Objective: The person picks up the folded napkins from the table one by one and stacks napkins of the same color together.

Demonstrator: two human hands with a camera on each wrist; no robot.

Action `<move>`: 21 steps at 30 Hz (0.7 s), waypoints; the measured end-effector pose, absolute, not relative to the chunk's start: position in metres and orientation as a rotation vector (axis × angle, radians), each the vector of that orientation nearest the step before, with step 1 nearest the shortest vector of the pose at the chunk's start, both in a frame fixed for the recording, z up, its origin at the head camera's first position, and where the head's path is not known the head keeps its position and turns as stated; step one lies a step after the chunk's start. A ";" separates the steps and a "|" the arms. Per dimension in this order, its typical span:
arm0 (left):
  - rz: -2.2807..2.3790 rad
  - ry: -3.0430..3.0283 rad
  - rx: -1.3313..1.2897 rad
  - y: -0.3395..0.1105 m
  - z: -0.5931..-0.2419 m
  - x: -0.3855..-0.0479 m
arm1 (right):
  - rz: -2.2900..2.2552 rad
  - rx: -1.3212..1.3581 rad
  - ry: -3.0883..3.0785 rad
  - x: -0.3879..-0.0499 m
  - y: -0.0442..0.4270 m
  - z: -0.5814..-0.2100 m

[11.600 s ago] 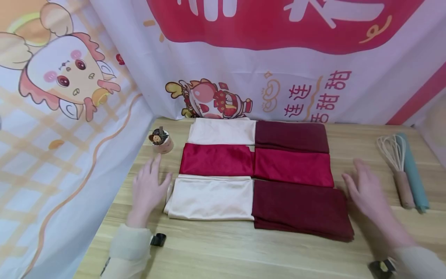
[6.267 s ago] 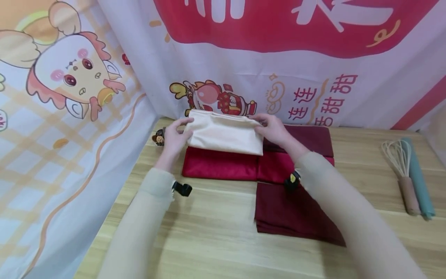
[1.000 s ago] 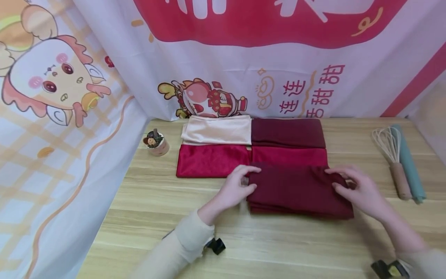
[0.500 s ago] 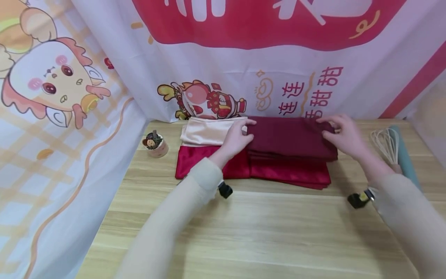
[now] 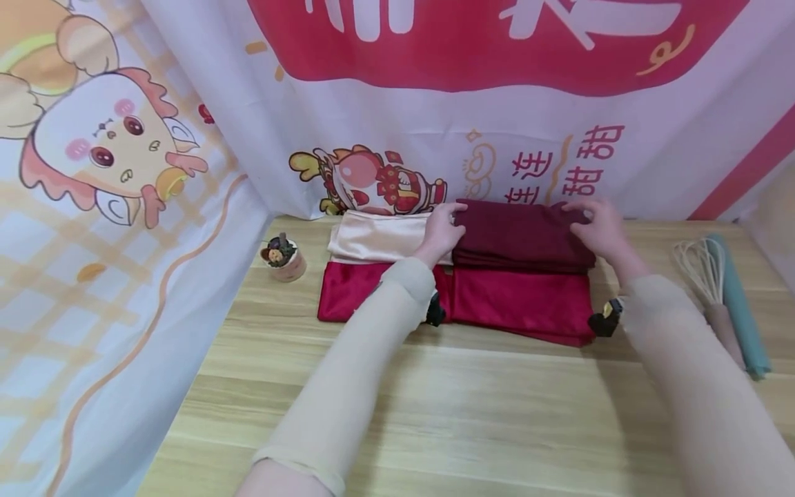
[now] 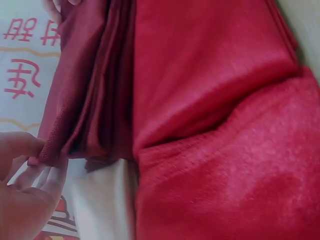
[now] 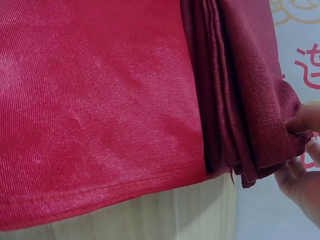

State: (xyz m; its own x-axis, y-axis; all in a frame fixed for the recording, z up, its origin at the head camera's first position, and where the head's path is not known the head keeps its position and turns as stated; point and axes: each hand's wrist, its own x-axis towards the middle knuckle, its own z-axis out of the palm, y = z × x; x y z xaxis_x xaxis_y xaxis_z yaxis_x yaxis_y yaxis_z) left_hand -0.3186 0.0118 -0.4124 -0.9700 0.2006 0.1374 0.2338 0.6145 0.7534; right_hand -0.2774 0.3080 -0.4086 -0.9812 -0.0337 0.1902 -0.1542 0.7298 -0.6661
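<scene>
Maroon folded cloth (image 5: 518,236), upper right of centre | left hand (image 5: 442,232), right hand (image 5: 599,226): pinching its ends | cream cloth (image 5: 373,239), red cloths (image 5: 522,300): lying flat, seemingly done | likely outstanding: maroon's release

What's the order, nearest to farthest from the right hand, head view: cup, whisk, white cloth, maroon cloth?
From the right hand:
1. Maroon cloth: pinched at its right end.
2. Whisk: to the hand's right.
3. White cloth: left, beyond the maroon cloth.
4. Cup: far left, past the white cloth.
</scene>
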 end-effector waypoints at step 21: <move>-1.270 -2.838 -0.519 -0.007 -0.404 -0.305 | 0.701 0.261 -2.820 -0.256 0.296 -0.400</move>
